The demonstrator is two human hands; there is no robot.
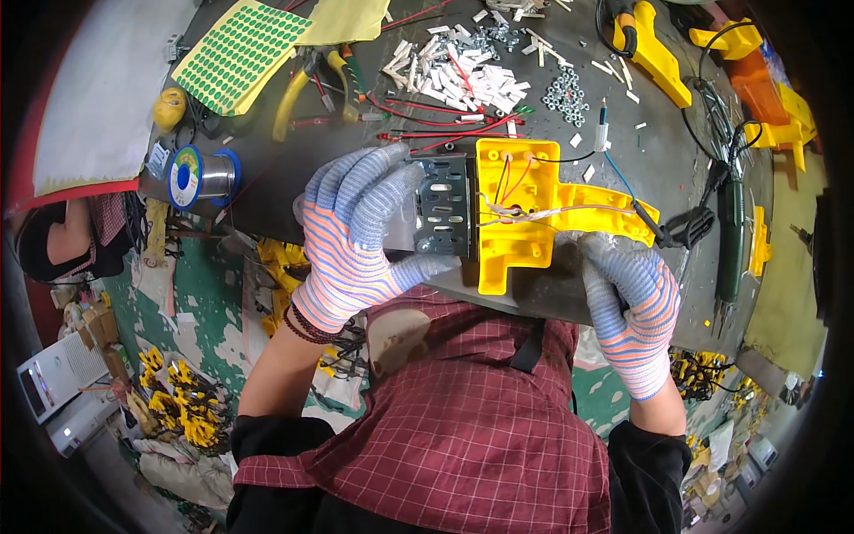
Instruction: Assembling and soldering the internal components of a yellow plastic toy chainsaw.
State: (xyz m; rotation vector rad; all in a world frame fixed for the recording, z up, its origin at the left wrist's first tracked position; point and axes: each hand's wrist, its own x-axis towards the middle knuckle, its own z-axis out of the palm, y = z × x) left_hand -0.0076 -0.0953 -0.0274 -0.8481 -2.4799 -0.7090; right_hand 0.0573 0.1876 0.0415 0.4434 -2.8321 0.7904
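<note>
"What does the casing look like?"
"Smooth plastic with a soft gloss. The slotted plate looks like dark metal, with a faint sheen."
"And the gloves?"
"Knitted cloth, finely ribbed, matt all over. The apron is woven cloth, also matt."
"Anything shinier?"
"The nuts, bright bare metal, and the silvery metal wire on the spool, whose rims are smooth plastic."
"The sticker sheet?"
"Paper. The surface is smooth and dull; the floor's paint is rough, flaking."
</note>
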